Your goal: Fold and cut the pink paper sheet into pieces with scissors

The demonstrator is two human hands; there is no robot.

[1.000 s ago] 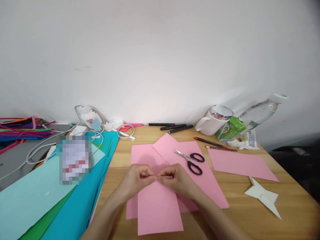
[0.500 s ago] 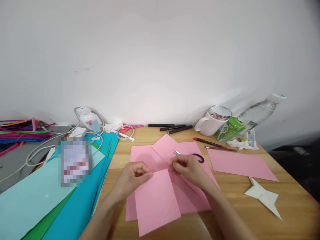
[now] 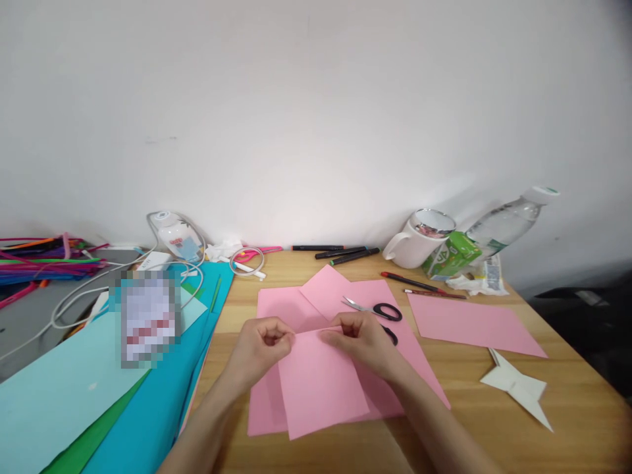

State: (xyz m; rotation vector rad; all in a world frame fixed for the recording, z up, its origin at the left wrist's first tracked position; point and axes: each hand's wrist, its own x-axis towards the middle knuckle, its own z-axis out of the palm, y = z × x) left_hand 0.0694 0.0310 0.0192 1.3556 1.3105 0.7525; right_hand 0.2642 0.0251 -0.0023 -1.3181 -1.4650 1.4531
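Note:
A small sheet of pink paper [image 3: 323,388] hangs from both hands over larger pink sheets [image 3: 264,411]. My left hand [image 3: 266,342] pinches its upper left corner. The upper right part of the same edge is between the thumb and fingers of my right hand [image 3: 360,339]. Just beyond the right hand lie scissors [image 3: 372,309] with black handles, partly hidden by that hand. Another pink piece [image 3: 326,289] rests on the larger sheets, one corner pointing toward the wall.
Blue and green papers [image 3: 148,401] and a blurred-out item [image 3: 151,319] cover the left. Markers [image 3: 345,253], a white mug [image 3: 419,240], a green carton [image 3: 451,257] and a tilted bottle [image 3: 508,224] stand or lie behind. At right are a pink strip [image 3: 474,322] and a folded white paper star [image 3: 516,385].
My right hand has moved onto the small sheet's top edge and now grips it. The sheet has shifted slightly right and away from me. More of the scissors shows.

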